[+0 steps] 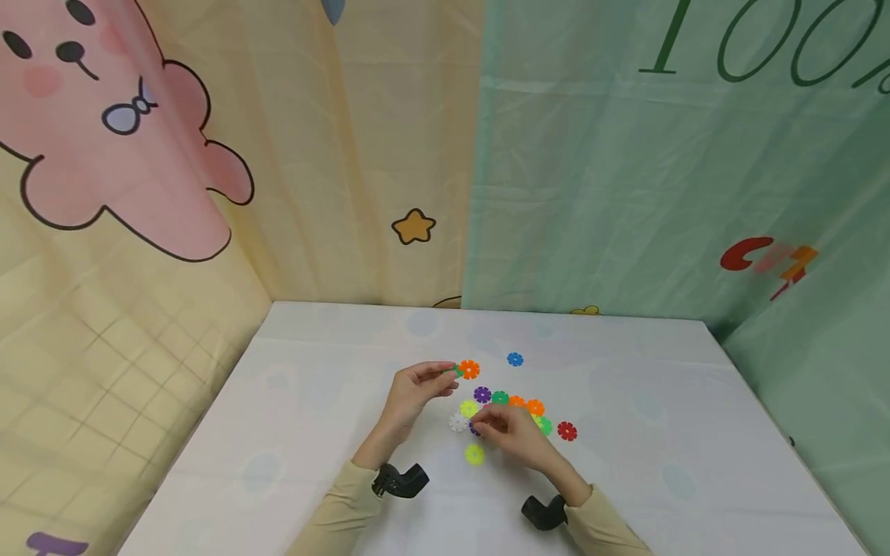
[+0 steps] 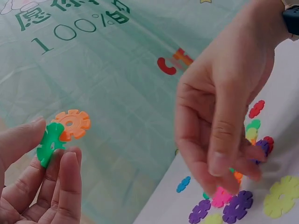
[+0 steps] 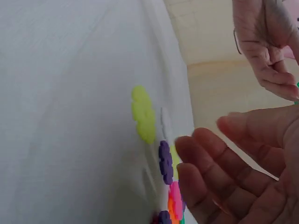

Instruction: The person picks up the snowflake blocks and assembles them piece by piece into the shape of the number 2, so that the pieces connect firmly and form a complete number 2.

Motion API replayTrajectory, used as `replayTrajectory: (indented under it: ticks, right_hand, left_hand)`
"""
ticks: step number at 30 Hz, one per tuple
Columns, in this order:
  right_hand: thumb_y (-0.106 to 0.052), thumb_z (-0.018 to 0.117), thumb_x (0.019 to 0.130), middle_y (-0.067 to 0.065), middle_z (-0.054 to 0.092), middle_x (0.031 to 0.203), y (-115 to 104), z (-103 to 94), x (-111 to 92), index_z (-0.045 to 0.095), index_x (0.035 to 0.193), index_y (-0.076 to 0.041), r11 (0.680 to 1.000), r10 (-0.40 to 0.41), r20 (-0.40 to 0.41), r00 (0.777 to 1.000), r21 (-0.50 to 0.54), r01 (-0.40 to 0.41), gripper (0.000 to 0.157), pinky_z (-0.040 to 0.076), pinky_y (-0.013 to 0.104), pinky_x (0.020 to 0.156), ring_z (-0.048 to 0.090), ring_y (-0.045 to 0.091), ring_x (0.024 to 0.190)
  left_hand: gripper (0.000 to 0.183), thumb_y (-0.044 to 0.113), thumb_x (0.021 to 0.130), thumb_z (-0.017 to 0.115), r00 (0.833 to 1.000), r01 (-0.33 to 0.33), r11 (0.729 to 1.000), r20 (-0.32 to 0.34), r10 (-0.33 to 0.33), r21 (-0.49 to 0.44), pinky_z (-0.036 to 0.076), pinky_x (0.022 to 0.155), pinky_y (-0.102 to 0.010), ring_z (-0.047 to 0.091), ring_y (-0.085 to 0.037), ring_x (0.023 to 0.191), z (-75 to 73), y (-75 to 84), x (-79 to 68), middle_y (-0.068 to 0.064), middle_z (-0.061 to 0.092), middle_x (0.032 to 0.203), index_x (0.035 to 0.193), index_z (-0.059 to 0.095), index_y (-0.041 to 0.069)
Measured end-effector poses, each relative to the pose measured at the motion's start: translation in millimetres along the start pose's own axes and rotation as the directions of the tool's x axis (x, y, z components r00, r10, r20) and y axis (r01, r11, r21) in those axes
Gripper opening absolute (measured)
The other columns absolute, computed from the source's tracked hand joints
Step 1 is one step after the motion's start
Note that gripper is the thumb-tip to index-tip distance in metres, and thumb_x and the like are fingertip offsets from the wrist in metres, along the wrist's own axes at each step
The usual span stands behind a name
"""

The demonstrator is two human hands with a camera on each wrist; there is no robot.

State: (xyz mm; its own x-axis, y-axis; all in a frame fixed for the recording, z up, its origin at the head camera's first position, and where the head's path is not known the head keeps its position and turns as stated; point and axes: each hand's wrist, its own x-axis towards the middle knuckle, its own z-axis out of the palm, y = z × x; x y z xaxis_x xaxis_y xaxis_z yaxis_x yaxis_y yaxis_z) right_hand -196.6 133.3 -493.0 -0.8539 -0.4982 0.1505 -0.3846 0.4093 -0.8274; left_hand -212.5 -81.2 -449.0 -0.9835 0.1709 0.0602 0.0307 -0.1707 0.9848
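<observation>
A person's left hand (image 1: 419, 386), raised toward the far side of a white-covered table (image 1: 695, 401), pinches a green snowflake disc (image 2: 50, 142) between thumb and fingers. An orange snowflake disc (image 2: 72, 122) meets it at the rim, on the green disc's right; the two sit at an angle and appear slotted together.

The right hand (image 1: 514, 434) hovers over loose discs to the right and nearer, its fingers loosely bent, the thumb apart from them, holding nothing.

Around it lie a purple disc (image 1: 482, 394) on the far side, a white disc (image 1: 458, 422) to the left, a yellow-green disc (image 1: 475, 454) on the near side and a red disc (image 1: 567, 431) to the right. A blue disc (image 1: 514, 359) lies alone, farthest away.

The discs look like thin, smooth plastic: probably very light, fairly stiff, hard to break, and a little slippery lying flat. The notched rim seems the best hold, thumb and fingertip on opposite faces, leaving the joining slot free.
</observation>
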Motion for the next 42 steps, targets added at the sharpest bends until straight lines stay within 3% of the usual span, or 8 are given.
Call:
replayTrajectory:
  ticks: [4, 8, 12, 18, 24, 28, 34, 42]
  right_hand:
    - [-0.017, 0.073, 0.085, -0.01, 0.059, 0.076, 4, 6.1, -4, 0.07, 0.093, -0.008, 0.985, -0.012, 0.069, 0.998, -0.171, 0.024, 0.013, 0.048, 0.022, 0.058, 0.051, 0.006, 0.064]
    - [-0.025, 0.082, 0.075, -0.008, 0.053, 0.072, 3, 9.4, -5, 0.068, 0.093, -0.009, 0.963, 0.031, 0.102, 0.994, -0.269, -0.002, 0.028, 0.044, 0.022, 0.057, 0.046, 0.007, 0.063]
    - [-0.024, 0.085, 0.072, -0.007, 0.052, 0.075, 1, 8.9, -6, 0.065, 0.088, -0.01, 0.95, 0.057, 0.113, 0.992, -0.31, -0.019, 0.029, 0.043, 0.023, 0.06, 0.046, 0.008, 0.067]
    - [-0.019, 0.085, 0.072, -0.007, 0.052, 0.076, 1, 7.9, -7, 0.058, 0.083, -0.012, 0.957, 0.075, 0.121, 0.99, -0.289, -0.037, 0.03, 0.045, 0.024, 0.061, 0.046, 0.01, 0.067]
    - [-0.011, 0.075, 0.082, -0.007, 0.052, 0.073, 4, 4.9, -9, 0.057, 0.085, -0.013, 0.986, 0.078, 0.114, 0.99, -0.153, -0.06, 0.019, 0.047, 0.022, 0.059, 0.05, 0.009, 0.066]
    - [-0.013, 0.072, 0.086, -0.002, 0.056, 0.076, 1, -0.9, -8, 0.058, 0.09, -0.007, 0.993, 0.117, 0.052, 0.992, 0.02, -0.118, 0.016, 0.051, 0.025, 0.06, 0.056, 0.016, 0.066]
    - [-0.013, 0.068, 0.088, 0.011, 0.06, 0.083, -10, -14.2, 0, 0.057, 0.106, 0.003, 0.907, 0.225, -0.04, 0.974, 0.373, -0.194, 0.027, 0.055, 0.035, 0.066, 0.062, 0.031, 0.072]
    - [-0.013, 0.064, 0.091, 0.013, 0.058, 0.087, -32, -31.6, 7, 0.054, 0.113, 0.005, 0.834, 0.231, -0.147, 0.962, 0.539, -0.118, 0.03, 0.054, 0.042, 0.075, 0.06, 0.025, 0.072]
  left_hand:
    - [0.029, 0.011, 0.09, 0.067, 1.0, 0.01, 1.0, -0.009, -0.01, -0.021, 0.053, 0.08, -0.031, 0.066, -0.022, 0.087, -0.3, -0.2, 0.9, -0.017, 0.067, 0.101, 0.112, 0.064, -0.007]
    - [0.027, 0.007, 0.091, 0.064, 1.0, 0.022, 0.999, -0.002, -0.022, -0.037, 0.053, 0.081, -0.03, 0.065, -0.02, 0.086, 1.8, 9.7, -2.9, -0.019, 0.066, 0.103, 0.113, 0.062, -0.009]
    - [0.027, 0.007, 0.093, 0.062, 1.0, 0.024, 0.999, -0.004, -0.024, -0.024, 0.052, 0.083, -0.03, 0.065, -0.025, 0.09, 6.4, 24.9, -10.8, -0.016, 0.066, 0.101, 0.113, 0.06, -0.011]
    - [0.029, 0.011, 0.092, 0.064, 0.999, 0.031, 0.998, -0.039, -0.033, -0.051, 0.052, 0.083, -0.03, 0.065, -0.024, 0.089, 1.6, 6.5, -2.1, -0.012, 0.066, 0.1, 0.114, 0.061, -0.008]
    - [0.032, 0.015, 0.09, 0.066, 0.999, 0.019, 0.998, -0.043, -0.022, -0.059, 0.052, 0.083, -0.031, 0.065, -0.026, 0.09, 1.9, 2.2, -0.7, -0.022, 0.063, 0.106, 0.113, 0.062, -0.007]
    - [0.033, 0.018, 0.09, 0.067, 0.999, 0.021, 0.998, -0.038, -0.023, -0.064, 0.052, 0.083, -0.03, 0.065, -0.021, 0.086, 2.1, 0.7, -0.6, -0.025, 0.062, 0.107, 0.112, 0.062, -0.007]
    - [0.034, 0.019, 0.09, 0.067, 0.999, 0.02, 0.997, -0.038, -0.023, -0.069, 0.052, 0.082, -0.03, 0.065, -0.018, 0.083, 2.9, 0.3, -0.7, -0.014, 0.066, 0.099, 0.112, 0.062, -0.007]
    - [0.035, 0.022, 0.089, 0.068, 0.998, 0.023, 0.998, -0.051, -0.026, -0.055, 0.053, 0.081, -0.03, 0.065, -0.023, 0.084, 3.5, 0.7, -0.9, -0.012, 0.066, 0.096, 0.109, 0.063, -0.007]
